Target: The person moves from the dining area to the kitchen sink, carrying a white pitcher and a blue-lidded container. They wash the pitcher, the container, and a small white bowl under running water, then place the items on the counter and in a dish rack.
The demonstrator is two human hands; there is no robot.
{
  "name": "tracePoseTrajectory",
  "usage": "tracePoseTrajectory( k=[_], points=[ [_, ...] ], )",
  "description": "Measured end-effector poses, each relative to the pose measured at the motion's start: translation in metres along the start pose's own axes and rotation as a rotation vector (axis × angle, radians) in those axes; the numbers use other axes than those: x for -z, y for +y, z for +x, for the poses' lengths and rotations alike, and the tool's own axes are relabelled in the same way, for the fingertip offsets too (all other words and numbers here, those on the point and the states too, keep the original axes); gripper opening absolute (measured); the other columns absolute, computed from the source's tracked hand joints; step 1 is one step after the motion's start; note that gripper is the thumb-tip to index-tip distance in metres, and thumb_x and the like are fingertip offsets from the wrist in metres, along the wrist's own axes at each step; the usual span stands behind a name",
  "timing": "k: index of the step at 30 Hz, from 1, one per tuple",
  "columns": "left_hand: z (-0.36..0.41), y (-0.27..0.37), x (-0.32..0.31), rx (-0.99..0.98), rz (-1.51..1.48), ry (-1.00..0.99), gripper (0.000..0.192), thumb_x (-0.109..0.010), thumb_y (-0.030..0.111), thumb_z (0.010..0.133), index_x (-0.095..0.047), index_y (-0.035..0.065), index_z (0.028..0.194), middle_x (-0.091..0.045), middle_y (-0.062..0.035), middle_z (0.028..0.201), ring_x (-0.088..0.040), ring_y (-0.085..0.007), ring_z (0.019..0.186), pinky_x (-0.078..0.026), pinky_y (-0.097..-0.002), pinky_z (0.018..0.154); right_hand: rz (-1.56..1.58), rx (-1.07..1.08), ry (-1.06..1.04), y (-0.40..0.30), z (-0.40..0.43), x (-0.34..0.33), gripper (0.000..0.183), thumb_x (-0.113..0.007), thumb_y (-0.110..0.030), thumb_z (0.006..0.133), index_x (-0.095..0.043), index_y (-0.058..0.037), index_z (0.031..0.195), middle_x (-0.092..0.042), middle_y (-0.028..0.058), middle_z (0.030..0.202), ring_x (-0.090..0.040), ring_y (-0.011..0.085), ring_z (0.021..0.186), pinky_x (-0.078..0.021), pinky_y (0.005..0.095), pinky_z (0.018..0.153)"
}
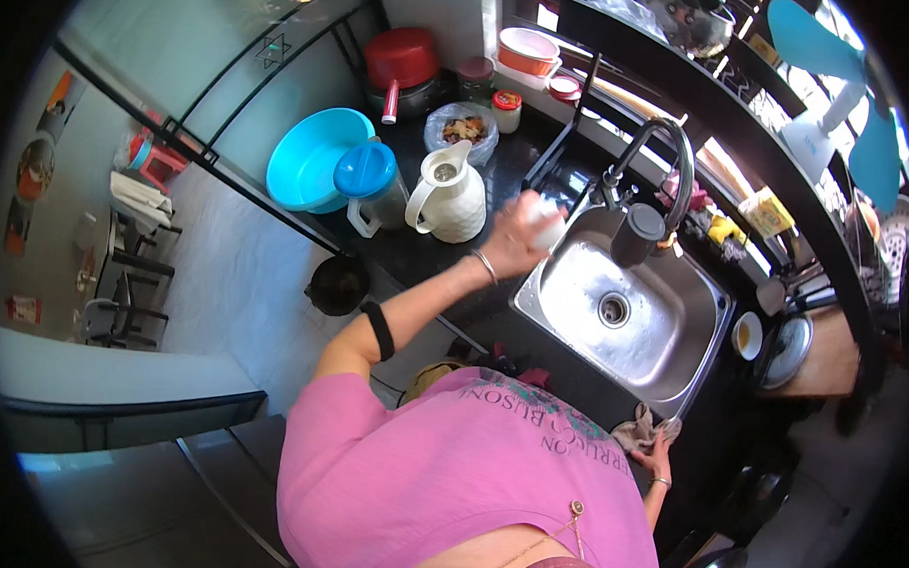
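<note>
My left hand (513,239), blurred, is raised near the left rim of the steel sink (694,401) and holds a white rounded object (550,226), too blurred to name. On the right, my right hand (657,458) has its fingers on a crumpled greyish-brown cloth (637,431) at the sink's near corner. The basin is wet and has a drain strainer (613,310). A curved faucet (682,168) rises behind it, with a dark grey cylindrical item (638,234) beneath. Left of my left hand stand a white textured jug (461,201) and a clear pitcher with a blue lid (366,170).
A blue basin (312,159), a red pot (402,57), a bag of food scraps (462,130) and a red-lidded jar (506,111) crowd the back left counter. Right of the sink are a small white bowl (747,335) and a wooden board (831,357). A dark shelf (767,133) overhangs the back.
</note>
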State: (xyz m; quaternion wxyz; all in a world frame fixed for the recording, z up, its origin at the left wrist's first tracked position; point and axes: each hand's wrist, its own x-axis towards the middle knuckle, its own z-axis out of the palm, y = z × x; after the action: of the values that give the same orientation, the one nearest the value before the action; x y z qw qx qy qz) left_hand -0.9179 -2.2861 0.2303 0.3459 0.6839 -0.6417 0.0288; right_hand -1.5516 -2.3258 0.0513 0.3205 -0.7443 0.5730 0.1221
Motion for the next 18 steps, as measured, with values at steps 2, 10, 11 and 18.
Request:
tracePoseTrajectory(
  k=[2, 10, 11, 18],
  points=[
    [0.012, -0.027, 0.032, 0.008, -0.053, 0.102, 0.077, -0.081, 0.026, 0.059, -0.052, 0.0182, 0.130, -0.039, -0.0186, 0.128, -0.042, -0.0357, 0.118, -0.036, -0.0428, 0.100, -0.009, 0.012, 0.122, 0.002, -0.003, -0.016, 0.112, -0.085, -0.030, 0.057, -0.020, -0.0077, 0.145, -0.019, 0.0313, 0.145, -0.023, 0.0418, 0.135, -0.0277, 0.0396, 0.110],
    [0.023, -0.125, 0.099, 0.208, 0.160, 0.054, 0.075, -0.077, 0.031, 0.065, -0.049, 0.0144, 0.132, -0.047, -0.0187, 0.120, -0.045, -0.0340, 0.115, -0.038, -0.0388, 0.100, -0.046, -0.221, 0.200, -0.032, 0.007, -0.019, 0.092, -0.082, -0.020, 0.063, -0.032, -0.0074, 0.139, -0.039, 0.0229, 0.135, -0.040, 0.0431, 0.123, -0.0392, 0.0414, 0.100],
    [0.019, -0.132, 0.096, 0.251, 0.121, 0.025, 0.074, -0.076, 0.035, 0.064, -0.051, 0.0187, 0.132, -0.044, -0.0194, 0.125, -0.045, -0.0352, 0.117, -0.038, -0.0412, 0.099, -0.119, -0.323, 0.172, -0.036, 0.007, -0.017, 0.092, -0.082, -0.020, 0.063, -0.032, -0.0076, 0.139, -0.041, 0.0203, 0.134, -0.039, 0.0417, 0.124, -0.0392, 0.0408, 0.100],
    [0.000, -0.150, 0.074, 0.238, 0.175, 0.108, 0.074, -0.076, 0.033, 0.066, -0.049, 0.0204, 0.134, -0.042, -0.0208, 0.125, -0.046, -0.0403, 0.111, -0.038, -0.0436, 0.096, -0.167, -0.088, 0.375, -0.049, 0.010, -0.022, 0.076, -0.074, -0.010, 0.063, -0.042, 0.0006, 0.130, -0.057, 0.0219, 0.115, -0.053, 0.0384, 0.108, -0.0417, 0.0421, 0.095]
  ],
)
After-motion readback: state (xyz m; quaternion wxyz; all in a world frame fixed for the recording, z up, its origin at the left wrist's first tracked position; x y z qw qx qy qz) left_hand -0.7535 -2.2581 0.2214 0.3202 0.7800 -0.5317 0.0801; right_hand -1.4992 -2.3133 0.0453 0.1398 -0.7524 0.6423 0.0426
